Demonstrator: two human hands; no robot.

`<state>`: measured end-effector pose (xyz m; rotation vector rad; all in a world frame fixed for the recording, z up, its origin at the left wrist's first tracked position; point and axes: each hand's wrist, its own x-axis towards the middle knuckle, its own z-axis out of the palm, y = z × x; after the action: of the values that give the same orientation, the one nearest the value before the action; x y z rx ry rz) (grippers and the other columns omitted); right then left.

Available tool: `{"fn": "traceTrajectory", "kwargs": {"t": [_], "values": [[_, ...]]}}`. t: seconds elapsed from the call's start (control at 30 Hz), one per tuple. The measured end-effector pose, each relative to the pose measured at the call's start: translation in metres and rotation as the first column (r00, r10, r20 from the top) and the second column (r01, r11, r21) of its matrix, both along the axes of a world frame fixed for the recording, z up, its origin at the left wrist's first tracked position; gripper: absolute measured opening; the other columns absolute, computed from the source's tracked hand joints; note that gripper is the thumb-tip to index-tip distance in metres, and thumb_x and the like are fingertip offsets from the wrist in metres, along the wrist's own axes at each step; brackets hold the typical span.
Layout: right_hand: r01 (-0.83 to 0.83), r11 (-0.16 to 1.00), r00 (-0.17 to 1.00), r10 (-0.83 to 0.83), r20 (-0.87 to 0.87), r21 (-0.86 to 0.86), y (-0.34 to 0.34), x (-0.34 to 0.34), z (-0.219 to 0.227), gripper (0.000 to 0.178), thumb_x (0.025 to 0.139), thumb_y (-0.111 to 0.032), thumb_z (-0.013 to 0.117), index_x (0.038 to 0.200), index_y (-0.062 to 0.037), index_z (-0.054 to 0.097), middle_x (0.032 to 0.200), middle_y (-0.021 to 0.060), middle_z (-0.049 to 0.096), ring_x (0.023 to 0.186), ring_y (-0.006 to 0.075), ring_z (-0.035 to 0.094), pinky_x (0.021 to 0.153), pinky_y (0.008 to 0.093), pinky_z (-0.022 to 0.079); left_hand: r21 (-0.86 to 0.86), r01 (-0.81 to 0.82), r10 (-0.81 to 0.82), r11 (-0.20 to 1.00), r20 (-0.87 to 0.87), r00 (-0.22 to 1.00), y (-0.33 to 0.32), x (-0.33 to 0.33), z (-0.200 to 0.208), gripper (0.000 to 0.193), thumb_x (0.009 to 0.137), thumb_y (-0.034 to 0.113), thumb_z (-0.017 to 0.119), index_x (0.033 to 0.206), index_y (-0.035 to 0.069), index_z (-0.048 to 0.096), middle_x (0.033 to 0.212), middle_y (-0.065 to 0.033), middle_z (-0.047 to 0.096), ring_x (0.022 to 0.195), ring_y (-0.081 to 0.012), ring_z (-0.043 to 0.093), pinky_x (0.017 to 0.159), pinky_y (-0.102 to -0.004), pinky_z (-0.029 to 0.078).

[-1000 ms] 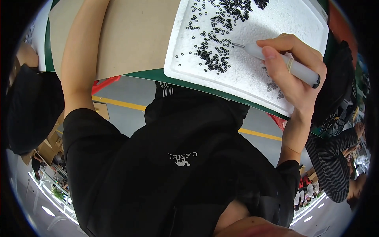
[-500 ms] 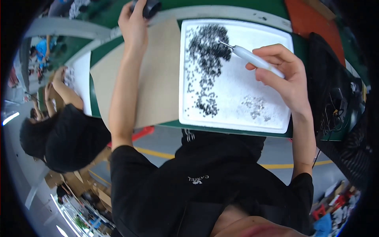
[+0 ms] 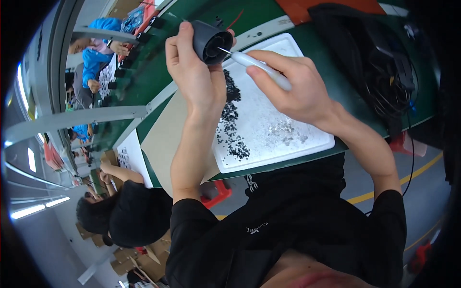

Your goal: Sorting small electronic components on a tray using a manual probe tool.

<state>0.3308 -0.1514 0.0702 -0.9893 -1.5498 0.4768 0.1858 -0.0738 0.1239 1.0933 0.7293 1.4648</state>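
A dark grey round plastic housing [image 3: 204, 38] is held up in my left hand [image 3: 199, 84], fingers wrapped round it, its hollow ribbed end facing right. My right hand [image 3: 307, 91] grips a white pen-shaped tool [image 3: 263, 68] with a thin metal tip. That tip reaches into the housing's opening; whether it carries a part is too small to tell. Below both hands lies a white foam tray [image 3: 281, 161]. Many tiny black parts [image 3: 233, 113] are strewn along its left side, partly hidden by my left hand. Small clear or silvery pieces [image 3: 288, 133] lie nearer me.
Brown cardboard [image 3: 161, 129] lies left of the tray on the green table [image 3: 343, 62]. A black bag with cables [image 3: 379, 72] sits at the right. Metal frame bars [image 3: 110, 117] cross the left. A co-worker in black [image 3: 139, 213] sits left; another in blue [image 3: 91, 67] works farther off.
The tool's tip has gone from the black parts up into the housing. My left hand has brought the housing toward the tool, open end turned to it. The view has swung leftward.
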Motion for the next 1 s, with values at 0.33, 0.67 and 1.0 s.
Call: {"fn": "traceTrajectory", "kwargs": {"t": [0.33, 0.67, 1.0], "values": [[0.098, 0.995, 0.995, -0.098, 0.015, 0.004, -0.003, 0.006, -0.001, 0.025, 0.093, -0.011, 0.070, 0.112, 0.0046, 0.071, 0.073, 0.0136, 0.072, 0.049, 0.0173, 0.063, 0.045, 0.0271, 0.044, 0.109, -0.043, 0.055, 0.993, -0.106, 0.993, -0.009, 0.023, -0.005, 0.030, 0.101, 0.024, 0.064, 0.089, 0.004, 0.045, 0.081, -0.0081, 0.062, 0.074, -0.0206, 0.070, 0.068, -0.0354, 0.063], [0.339, 0.868, 0.816, -0.463, 0.345, 0.363, 0.000, 0.008, -0.003, 0.025, 0.082, -0.011, 0.073, 0.104, 0.0021, 0.072, 0.057, 0.0058, 0.061, 0.045, 0.0196, 0.061, 0.041, 0.0316, 0.045, 0.170, -0.142, 0.184, 0.975, -0.267, 0.946, 0.005, 0.028, -0.026, 0.028, 0.101, 0.018, 0.065, 0.086, 0.004, 0.047, 0.076, -0.0058, 0.061, 0.066, -0.0145, 0.066, 0.061, -0.0302, 0.056], [-0.012, 0.992, 0.905, -0.043, -0.422, -0.128, 0.010, 0.023, 0.006, 0.027, 0.095, -0.016, 0.063, 0.112, 0.0038, 0.072, 0.060, 0.0137, 0.063, 0.046, 0.0172, 0.054, 0.051, 0.0323, 0.046, 0.132, -0.055, 0.073, 0.990, -0.137, 0.988, 0.003, 0.067, -0.010, 0.027, 0.102, 0.017, 0.064, 0.084, 0.005, 0.047, 0.075, -0.0058, 0.060, 0.067, -0.0162, 0.066, 0.060, -0.0299, 0.055]]}}
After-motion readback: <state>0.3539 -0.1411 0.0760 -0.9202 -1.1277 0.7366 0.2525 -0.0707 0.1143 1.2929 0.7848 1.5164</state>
